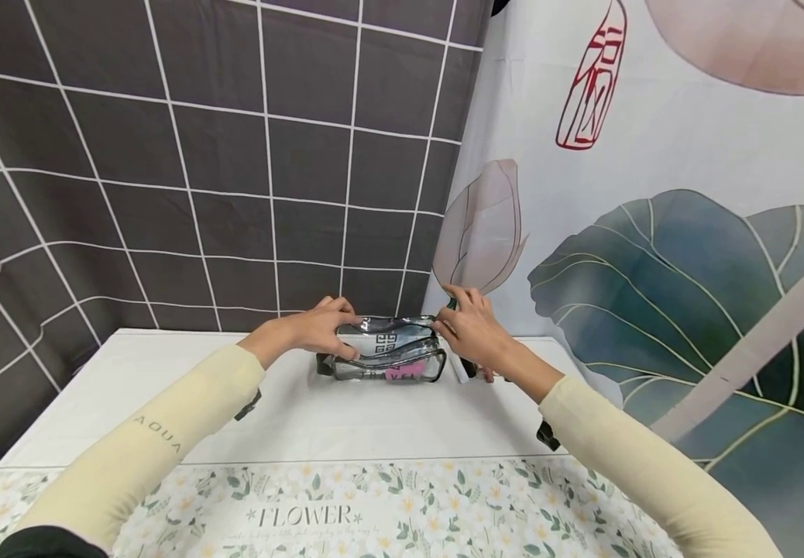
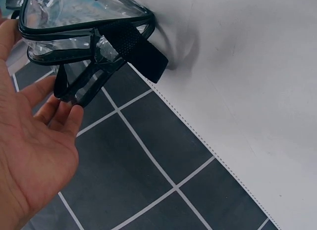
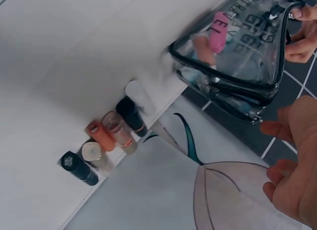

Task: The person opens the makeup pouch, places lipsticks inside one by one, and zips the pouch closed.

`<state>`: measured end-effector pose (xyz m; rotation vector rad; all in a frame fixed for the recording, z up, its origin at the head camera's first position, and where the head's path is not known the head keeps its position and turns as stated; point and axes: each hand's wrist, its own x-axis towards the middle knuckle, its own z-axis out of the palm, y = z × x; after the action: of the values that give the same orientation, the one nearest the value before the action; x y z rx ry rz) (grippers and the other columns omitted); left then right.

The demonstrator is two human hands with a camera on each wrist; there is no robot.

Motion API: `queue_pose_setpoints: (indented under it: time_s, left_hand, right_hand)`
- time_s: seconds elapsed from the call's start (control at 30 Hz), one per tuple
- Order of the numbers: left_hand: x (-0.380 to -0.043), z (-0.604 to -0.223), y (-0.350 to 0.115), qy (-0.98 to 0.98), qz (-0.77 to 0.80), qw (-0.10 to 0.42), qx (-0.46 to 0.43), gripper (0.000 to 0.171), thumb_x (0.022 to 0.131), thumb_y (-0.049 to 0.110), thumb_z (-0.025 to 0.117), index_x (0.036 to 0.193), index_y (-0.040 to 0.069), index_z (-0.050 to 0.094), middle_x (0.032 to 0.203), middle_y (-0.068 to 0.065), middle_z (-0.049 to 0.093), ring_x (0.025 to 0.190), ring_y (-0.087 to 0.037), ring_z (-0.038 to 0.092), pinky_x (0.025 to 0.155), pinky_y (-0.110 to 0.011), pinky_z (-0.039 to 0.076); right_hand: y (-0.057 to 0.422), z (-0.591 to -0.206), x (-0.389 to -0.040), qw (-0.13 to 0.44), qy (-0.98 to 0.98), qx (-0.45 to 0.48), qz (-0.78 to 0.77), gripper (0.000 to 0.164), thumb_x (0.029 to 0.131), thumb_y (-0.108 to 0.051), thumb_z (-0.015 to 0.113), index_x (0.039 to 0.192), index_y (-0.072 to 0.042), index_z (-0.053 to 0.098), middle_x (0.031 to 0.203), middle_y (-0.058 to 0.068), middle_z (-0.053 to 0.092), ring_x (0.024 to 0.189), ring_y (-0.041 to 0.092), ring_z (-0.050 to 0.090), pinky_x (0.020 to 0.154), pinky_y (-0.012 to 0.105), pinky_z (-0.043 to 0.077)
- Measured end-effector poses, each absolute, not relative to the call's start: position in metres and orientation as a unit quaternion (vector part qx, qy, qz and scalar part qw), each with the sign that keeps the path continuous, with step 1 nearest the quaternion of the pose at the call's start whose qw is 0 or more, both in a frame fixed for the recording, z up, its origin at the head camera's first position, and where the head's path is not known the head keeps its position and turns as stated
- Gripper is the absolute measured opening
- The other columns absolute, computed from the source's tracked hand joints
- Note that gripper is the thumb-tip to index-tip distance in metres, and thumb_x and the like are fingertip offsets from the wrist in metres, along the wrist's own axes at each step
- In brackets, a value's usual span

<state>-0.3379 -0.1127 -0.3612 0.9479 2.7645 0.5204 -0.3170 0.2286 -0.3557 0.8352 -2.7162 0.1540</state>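
Note:
A clear toiletry bag point(image 1: 367, 370) with black trim and "TRAVEL" lettering stands on the white table. Inside it show a pink item point(image 3: 218, 33) and other things behind the plastic. My left hand point(image 1: 314, 327) grips the bag's left end, thumb on the near side; the left wrist view has its fingertips behind, at a black-edged flap, beside a black strap tab point(image 2: 143, 57). At the top right corner, my right hand point(image 1: 475, 329) pinches the edge by the zipper, thumb and forefinger together. Its other fingers are curled in the right wrist view.
Several small cosmetic tubes and bottles stand in a row right of the bag, among them a dark-capped one point(image 3: 79, 168), an orange tube point(image 3: 100, 135) and a white one point(image 3: 139, 96). Behind hangs a dark grid cloth point(image 1: 221, 155). A floral mat point(image 1: 304, 504) covers the front.

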Motion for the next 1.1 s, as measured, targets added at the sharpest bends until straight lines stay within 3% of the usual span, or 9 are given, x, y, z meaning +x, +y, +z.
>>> queue_pose_setpoints:
  time_s: [1.1]
  left_hand:
    - [-0.339, -0.364, -0.113, 0.929, 0.171, 0.087, 0.315, 0.088, 0.093, 0.048, 0.079, 0.165, 0.002, 0.056, 0.161, -0.018, 0.05, 0.138, -0.033, 0.044, 0.119, -0.059, 0.048]
  right_hand:
    - [0.261, -0.372, -0.326, 0.112, -0.971, 0.209, 0.035, 0.025, 0.114, -0.026, 0.066, 0.115, -0.007, 0.082, 0.176, 0.031, 0.04, 0.152, 0.053, 0.041, 0.118, 0.07, 0.036]
